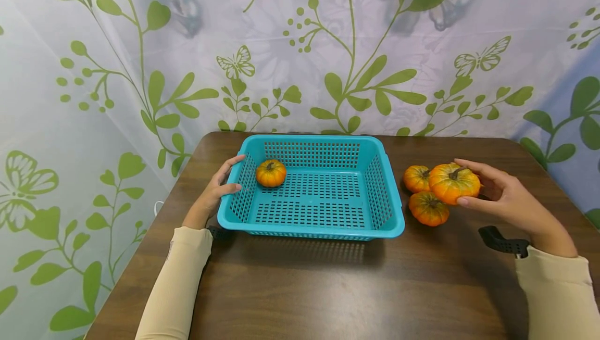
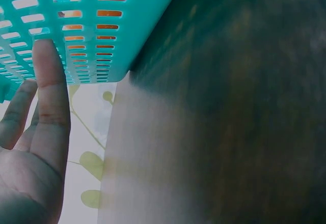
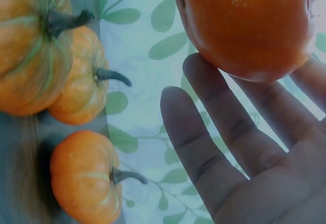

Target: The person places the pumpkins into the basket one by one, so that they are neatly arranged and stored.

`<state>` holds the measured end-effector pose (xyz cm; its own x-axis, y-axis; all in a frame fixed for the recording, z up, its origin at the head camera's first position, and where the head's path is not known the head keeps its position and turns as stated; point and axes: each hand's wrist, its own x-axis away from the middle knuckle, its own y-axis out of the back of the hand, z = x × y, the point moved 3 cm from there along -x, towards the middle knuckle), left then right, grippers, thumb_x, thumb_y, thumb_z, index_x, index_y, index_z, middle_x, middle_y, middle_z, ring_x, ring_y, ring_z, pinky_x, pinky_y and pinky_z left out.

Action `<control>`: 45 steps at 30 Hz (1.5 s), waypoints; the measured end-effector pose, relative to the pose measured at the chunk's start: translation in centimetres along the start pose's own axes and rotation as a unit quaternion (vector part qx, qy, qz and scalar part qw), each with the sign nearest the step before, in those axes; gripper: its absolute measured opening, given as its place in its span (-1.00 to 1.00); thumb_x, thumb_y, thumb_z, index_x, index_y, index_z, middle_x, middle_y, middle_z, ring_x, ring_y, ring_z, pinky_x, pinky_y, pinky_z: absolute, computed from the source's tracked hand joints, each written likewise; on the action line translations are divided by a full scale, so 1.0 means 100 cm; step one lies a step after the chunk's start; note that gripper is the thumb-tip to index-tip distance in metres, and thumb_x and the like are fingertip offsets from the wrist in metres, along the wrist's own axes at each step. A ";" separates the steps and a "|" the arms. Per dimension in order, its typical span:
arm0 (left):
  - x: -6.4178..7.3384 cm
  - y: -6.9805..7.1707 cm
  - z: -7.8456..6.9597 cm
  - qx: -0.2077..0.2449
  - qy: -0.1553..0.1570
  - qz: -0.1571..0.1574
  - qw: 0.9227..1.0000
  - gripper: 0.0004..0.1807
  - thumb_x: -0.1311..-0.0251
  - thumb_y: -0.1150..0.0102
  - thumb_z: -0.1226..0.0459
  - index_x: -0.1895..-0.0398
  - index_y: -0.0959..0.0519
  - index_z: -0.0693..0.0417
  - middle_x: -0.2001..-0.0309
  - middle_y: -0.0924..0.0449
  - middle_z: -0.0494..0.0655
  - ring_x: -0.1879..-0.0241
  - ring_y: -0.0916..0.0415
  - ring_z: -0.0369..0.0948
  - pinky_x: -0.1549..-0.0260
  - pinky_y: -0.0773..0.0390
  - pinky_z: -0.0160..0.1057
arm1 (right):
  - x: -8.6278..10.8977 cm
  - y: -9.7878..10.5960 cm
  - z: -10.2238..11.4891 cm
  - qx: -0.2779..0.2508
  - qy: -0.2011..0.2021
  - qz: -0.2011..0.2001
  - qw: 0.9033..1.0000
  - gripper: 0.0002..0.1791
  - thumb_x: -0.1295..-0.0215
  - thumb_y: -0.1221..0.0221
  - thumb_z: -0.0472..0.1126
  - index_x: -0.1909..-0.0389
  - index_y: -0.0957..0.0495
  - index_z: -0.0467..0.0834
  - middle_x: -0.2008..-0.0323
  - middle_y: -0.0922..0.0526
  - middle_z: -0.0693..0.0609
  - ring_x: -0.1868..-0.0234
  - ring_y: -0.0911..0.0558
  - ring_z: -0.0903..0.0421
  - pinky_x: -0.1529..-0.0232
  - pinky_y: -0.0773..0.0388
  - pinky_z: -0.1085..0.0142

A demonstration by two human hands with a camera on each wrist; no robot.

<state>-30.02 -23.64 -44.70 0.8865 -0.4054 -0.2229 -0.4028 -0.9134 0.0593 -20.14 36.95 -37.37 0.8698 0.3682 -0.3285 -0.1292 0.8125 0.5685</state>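
My right hand holds a small orange-yellow pumpkin between thumb and fingers, above the table. In the right wrist view, fingers touch the underside of the held pumpkin. Just left of it, a pumpkin and another pumpkin sit on the table; a further one is mostly hidden behind the held pumpkin. My left hand rests at the left end of a turquoise plastic basket, thumb and index finger on its rim. Straight fingers lie against its outer wall. One pumpkin sits inside at the left.
The brown wooden table ends at a white curtain printed with green leaves and butterflies. Black wrist mounts show below both hands, the right one more plainly. The basket's raised walls stand between the hands.
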 end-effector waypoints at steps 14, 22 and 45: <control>0.001 -0.002 -0.001 -0.001 0.007 0.001 1.000 -0.19 -0.30 -0.05 0.36 -0.65 -0.28 -0.23 -0.50 -0.17 0.49 -0.12 -0.58 -0.06 -0.04 -0.69 -0.16 | -0.019 -0.017 0.011 -0.007 0.012 -0.009 1.000 -0.03 -0.22 -0.27 -0.71 -0.66 -0.28 -0.20 -0.36 -0.51 0.32 -0.12 -0.65 0.38 0.00 -0.62 0.54; 0.001 -0.002 -0.001 -0.006 0.014 -0.004 1.000 -0.19 -0.29 -0.04 0.36 -0.66 -0.27 -0.19 -0.50 -0.17 0.47 -0.16 -0.52 0.00 -0.03 -0.69 -0.15 | -0.029 -0.024 0.020 0.015 -0.004 -0.006 1.000 -0.04 -0.22 -0.35 -0.63 -0.65 -0.31 -0.18 -0.34 -0.50 0.36 -0.12 -0.64 0.39 -0.04 -0.58 0.57; 0.001 0.000 0.000 0.001 0.018 -0.005 1.000 -0.17 -0.29 -0.03 0.37 -0.69 -0.21 -0.10 -0.49 -0.15 0.50 -0.03 -0.62 -0.06 -0.01 -0.70 -0.14 | -0.061 -0.043 0.040 0.062 -0.001 0.031 0.998 -0.07 -0.22 -0.50 -0.43 -0.62 -0.37 -0.14 -0.49 -0.43 -0.24 -0.20 -0.51 0.49 -0.16 -0.35 0.71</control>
<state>-29.95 -23.63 -44.68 0.8982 -0.3973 -0.1882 -0.3942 -0.9173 0.0553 -22.97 29.35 -34.78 0.8628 0.4154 -0.2882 -0.1234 0.7258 0.6768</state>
